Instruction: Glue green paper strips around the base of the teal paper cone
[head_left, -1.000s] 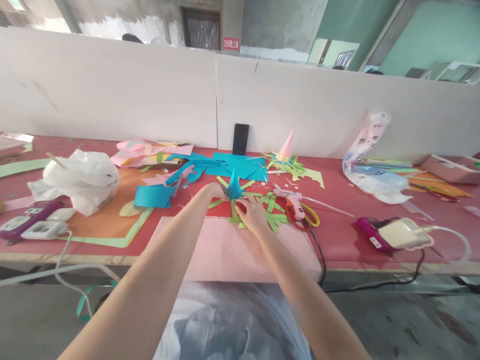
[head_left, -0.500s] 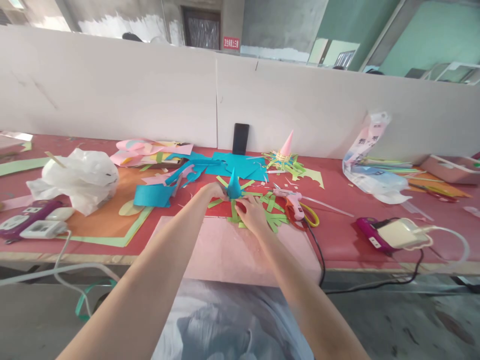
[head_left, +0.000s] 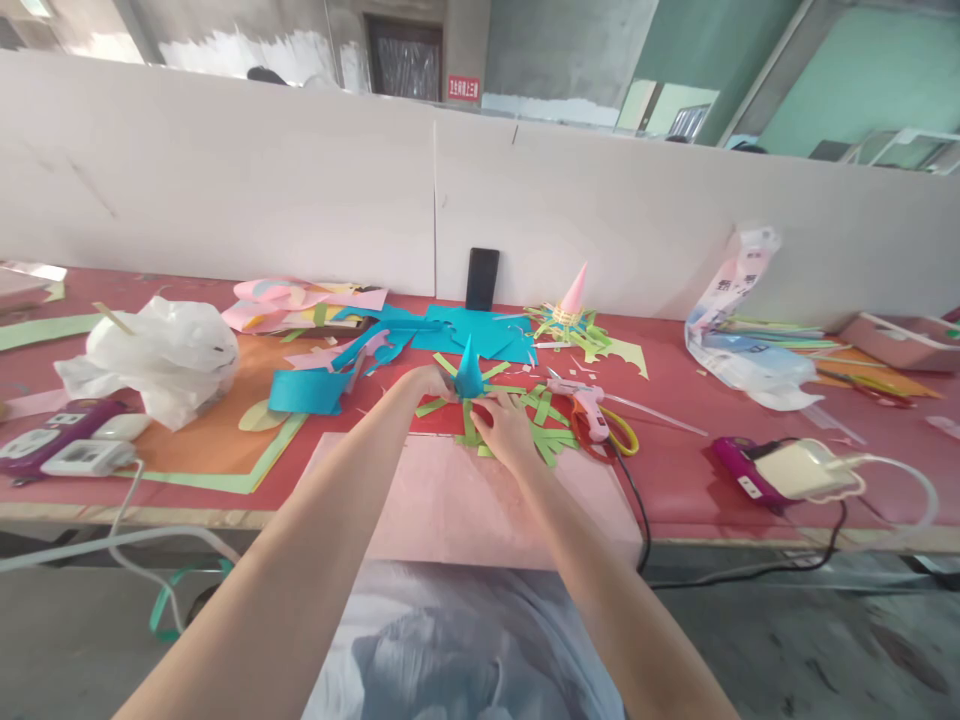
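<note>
Red table [head_left: 675, 470], littered with paper scraps. Left hand [head_left: 429, 382] pinching blue paper cone [head_left: 469, 370] at its base. Right hand [head_left: 504, 428] pressed flat on green strips [head_left: 551, 440] just right of that grip, fingers spread, clasping nothing.

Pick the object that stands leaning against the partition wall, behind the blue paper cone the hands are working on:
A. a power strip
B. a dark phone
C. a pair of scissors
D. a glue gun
B: the dark phone stands upright against the partition, beyond the blue cone.
</note>
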